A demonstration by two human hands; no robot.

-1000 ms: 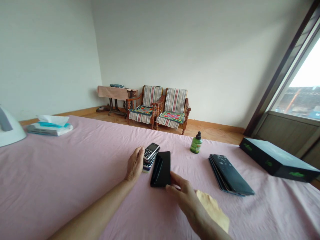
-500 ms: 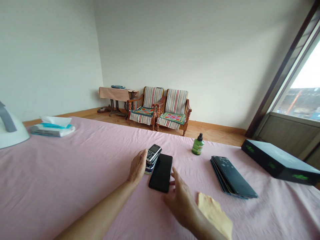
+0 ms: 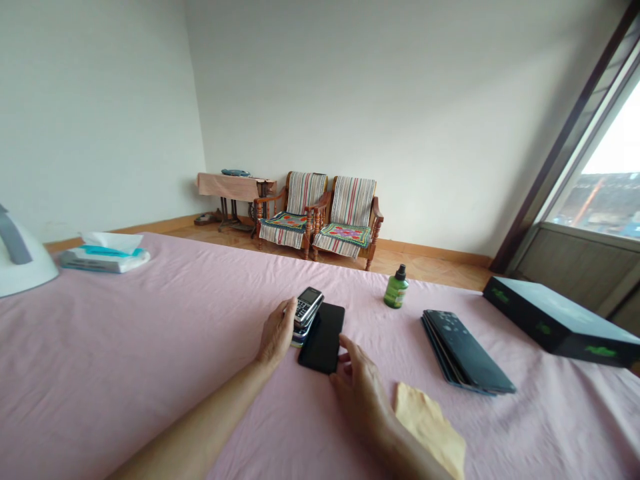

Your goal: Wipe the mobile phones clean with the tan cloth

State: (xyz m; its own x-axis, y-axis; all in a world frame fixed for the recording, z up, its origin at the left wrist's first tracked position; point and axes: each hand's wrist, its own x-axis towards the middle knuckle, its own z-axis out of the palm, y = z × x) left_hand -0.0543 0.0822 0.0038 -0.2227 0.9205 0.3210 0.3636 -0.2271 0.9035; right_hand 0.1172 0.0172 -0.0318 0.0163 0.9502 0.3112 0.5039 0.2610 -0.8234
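My left hand [image 3: 276, 333] is wrapped against the left side of a small stack of keypad phones [image 3: 309, 305], the top one silver with a dark screen. Its far fingers are hidden behind the stack. Close beside the stack, on the right, a black smartphone [image 3: 323, 339] lies flat on the pink cloth [image 3: 210, 313]. My right hand [image 3: 361, 383] grips that smartphone at its lower right, with fingertips on the right edge and the thumb at the near edge. A crumpled yellow cloth [image 3: 430, 427] lies beside my right wrist.
A green bottle [image 3: 396, 291] with a black cap stands beyond the phones. To the right are a stack of smartphones [image 3: 467, 353] and a black box [image 3: 560, 320]. A tissue pack [image 3: 106, 257] and a white kettle-like object [image 3: 25, 257] are at left. Two chairs [image 3: 347, 220] stand behind.
My right hand has closed in on the smartphone, now touching its edge. The smartphone has slid slightly away from me along the keypad-phone stack. My left hand stays at the stack.
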